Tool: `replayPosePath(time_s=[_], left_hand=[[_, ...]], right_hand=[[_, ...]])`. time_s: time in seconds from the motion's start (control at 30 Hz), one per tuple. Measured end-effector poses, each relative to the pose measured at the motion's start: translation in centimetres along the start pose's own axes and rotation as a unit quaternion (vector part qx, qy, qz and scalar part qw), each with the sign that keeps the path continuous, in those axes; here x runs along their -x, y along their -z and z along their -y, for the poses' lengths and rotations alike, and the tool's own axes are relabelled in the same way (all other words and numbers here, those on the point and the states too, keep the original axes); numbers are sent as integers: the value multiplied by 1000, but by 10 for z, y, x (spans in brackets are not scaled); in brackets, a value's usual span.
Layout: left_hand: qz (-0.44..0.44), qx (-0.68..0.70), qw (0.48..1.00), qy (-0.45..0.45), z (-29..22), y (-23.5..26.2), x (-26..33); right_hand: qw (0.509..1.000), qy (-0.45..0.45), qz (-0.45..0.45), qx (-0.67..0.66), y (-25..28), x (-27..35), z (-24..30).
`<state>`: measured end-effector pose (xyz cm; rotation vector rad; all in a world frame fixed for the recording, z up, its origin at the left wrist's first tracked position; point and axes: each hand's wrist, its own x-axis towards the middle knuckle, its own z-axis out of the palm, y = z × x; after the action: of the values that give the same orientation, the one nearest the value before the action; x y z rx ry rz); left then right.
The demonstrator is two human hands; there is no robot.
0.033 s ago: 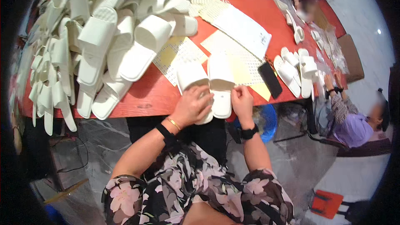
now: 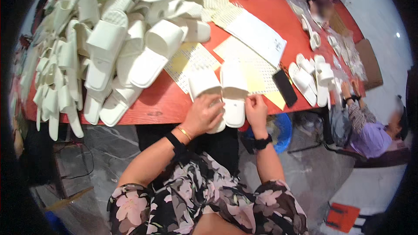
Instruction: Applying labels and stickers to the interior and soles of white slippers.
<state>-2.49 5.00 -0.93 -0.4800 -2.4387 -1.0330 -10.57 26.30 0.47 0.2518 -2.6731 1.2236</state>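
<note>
A pair of white slide slippers lies side by side at the near edge of the red table, toes pointing away from me. My left hand (image 2: 204, 114) curls its fingers over the left slipper (image 2: 203, 82) and covers much of its footbed. Against the outer edge of the right slipper (image 2: 234, 112), my right hand (image 2: 257, 111) is closed in a pinch. Whatever sits between those fingertips is too small to make out. Yellow printed sheets (image 2: 191, 63) lie just beyond the pair.
A big heap of white slippers (image 2: 109, 43) covers the table's left side. To the right are a black phone (image 2: 284, 88) and more slippers (image 2: 323, 76). A blue basin (image 2: 285, 132) stands below the edge. Two people (image 2: 370, 137) sit along the right side.
The whole scene has shifted slightly right and down in the picture. Both hands keep nearly the same pose at the slippers.
</note>
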Motion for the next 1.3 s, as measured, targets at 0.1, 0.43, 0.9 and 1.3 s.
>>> replayPosePath(time_s=[0.1, 0.43, 0.9, 1.3], left_hand=[[3, -29, 998, 58, -10, 1, 4], [74, -139, 966, 206, -51, -35, -30], [-149, -222, 952, 148, -97, 203, -6], [-233, -361, 783, 450, 52, 452, 66]], right_hand=[[996, 74, -38, -20, -9, 5, -9], [998, 33, -49, -2, -7, 18, -31], [995, 81, -54, -20, -14, 11, -35], [994, 77, -69, 23, -14, 8, -60]])
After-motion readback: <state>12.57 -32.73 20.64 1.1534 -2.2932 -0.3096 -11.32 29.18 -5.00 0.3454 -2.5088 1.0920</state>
